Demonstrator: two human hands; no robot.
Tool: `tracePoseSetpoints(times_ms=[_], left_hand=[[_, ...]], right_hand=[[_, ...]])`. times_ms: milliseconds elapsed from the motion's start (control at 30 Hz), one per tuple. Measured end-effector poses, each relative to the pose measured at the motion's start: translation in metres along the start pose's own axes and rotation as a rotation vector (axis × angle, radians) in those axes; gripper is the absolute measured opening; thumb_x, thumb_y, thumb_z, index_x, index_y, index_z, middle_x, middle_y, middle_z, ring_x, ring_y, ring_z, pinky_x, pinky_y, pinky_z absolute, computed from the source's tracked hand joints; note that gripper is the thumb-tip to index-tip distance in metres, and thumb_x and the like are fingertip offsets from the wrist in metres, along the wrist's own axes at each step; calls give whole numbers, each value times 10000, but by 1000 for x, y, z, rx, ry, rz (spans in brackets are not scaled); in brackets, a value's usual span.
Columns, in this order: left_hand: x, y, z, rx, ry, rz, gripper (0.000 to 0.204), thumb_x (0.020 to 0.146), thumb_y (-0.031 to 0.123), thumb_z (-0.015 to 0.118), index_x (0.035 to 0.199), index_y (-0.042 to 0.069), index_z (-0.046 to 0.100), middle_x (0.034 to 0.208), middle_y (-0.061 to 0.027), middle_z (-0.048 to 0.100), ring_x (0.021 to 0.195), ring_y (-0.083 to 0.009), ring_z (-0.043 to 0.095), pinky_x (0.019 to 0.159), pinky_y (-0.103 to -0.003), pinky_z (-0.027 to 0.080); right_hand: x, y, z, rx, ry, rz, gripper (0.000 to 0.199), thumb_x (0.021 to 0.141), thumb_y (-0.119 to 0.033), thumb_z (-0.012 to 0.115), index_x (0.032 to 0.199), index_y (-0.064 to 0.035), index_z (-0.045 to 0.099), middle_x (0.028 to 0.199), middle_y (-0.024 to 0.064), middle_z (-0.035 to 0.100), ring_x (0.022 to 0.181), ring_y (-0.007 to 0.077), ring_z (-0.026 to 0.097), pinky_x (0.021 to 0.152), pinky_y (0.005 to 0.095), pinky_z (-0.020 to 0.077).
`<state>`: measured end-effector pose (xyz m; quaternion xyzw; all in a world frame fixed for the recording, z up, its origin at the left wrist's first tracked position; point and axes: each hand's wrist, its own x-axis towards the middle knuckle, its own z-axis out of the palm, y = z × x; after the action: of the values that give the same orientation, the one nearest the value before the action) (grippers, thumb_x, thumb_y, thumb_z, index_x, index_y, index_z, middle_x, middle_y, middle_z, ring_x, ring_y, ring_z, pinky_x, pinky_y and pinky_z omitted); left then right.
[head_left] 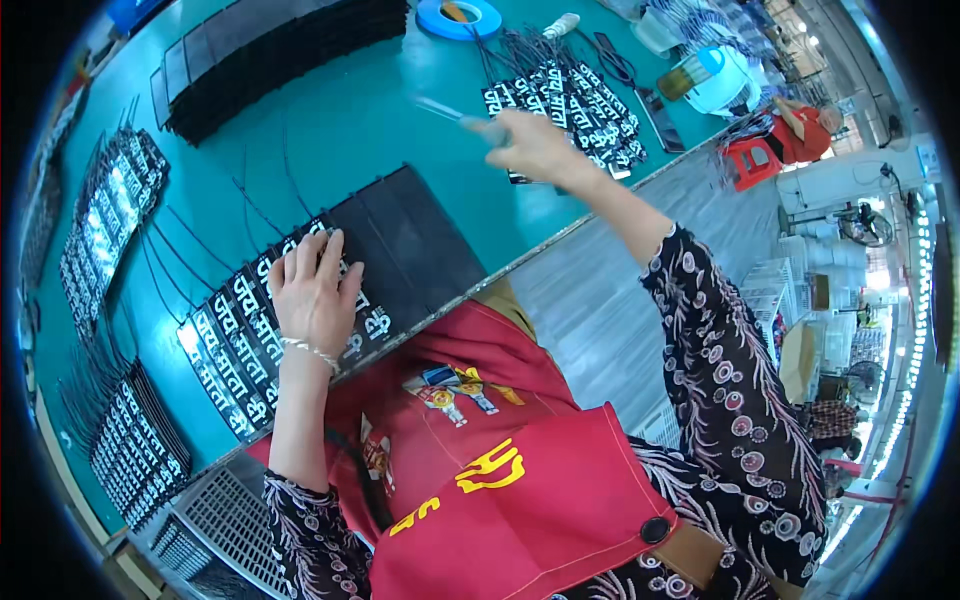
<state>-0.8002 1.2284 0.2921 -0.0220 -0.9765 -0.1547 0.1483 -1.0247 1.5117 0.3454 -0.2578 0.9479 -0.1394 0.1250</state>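
My left hand [315, 290] lies on a row of flat black pieces with white lettering [235, 335] at the table's front edge. Its fingers are stretched out and press on the pieces near their upper ends. Thin black cords run up from these pieces. To their right, plain black panels [410, 250] lie flat in the same row. Raised over the table at the right, my right hand [535, 148] is closed on a slim pale tool [445, 108] with a thin shiny end pointing left. The tool is blurred, so its exact kind cannot be told.
A long stack of black panels [270, 60] stands at the back left. Lettered pieces lie in bundles at left [115, 210], lower left [140, 445] and right [575, 110]. A blue tape roll [458, 18], scissors [615, 60] and a white-and-blue jug [715, 80] lie farther back. Another person [803, 128] sits beyond.
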Motion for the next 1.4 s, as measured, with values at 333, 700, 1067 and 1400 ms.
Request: tracePoseSetpoints(times_ms=[333, 700, 1067, 1400], left_hand=[[51, 18, 57, -225, 62, -36, 429, 842, 385, 710, 1131, 76, 637, 1156, -142, 570, 1193, -315, 511, 1071, -559, 312], [-23, -26, 32, -115, 167, -57, 451, 772, 385, 772, 1084, 76, 670, 1134, -109, 589, 1171, -281, 534, 1057, -523, 331], [-27, -35, 76, -78, 43, -121, 331, 848, 391, 692, 1034, 118, 685, 1140, -105, 623, 1127, -276, 567, 1006, -505, 383], [-37, -21, 126, -76, 132, -97, 439, 931, 471, 622, 1178, 116, 699, 1224, -54, 650, 1172, -225, 574, 1062, -434, 347]], right_hand=[[80, 328, -24, -56, 216, 178, 583, 796, -288, 722, 1297, -11, 613, 1067, 247, 691, 1026, 374, 667, 877, 462, 493], [103, 339, 29, 387, 121, 216, 462, 808, -110, 747, 1217, 56, 613, 1101, 115, 670, 951, 198, 616, 860, 327, 492], [55, 19, 57, 1034, 224, 101, 542, 893, -80, 674, 1415, -45, 533, 917, 37, 649, 722, 100, 610, 608, 232, 482], [13, -71, 154, 1055, -187, -273, 544, 865, -55, 734, 1365, -31, 521, 792, 47, 628, 615, 113, 642, 537, 265, 539]])
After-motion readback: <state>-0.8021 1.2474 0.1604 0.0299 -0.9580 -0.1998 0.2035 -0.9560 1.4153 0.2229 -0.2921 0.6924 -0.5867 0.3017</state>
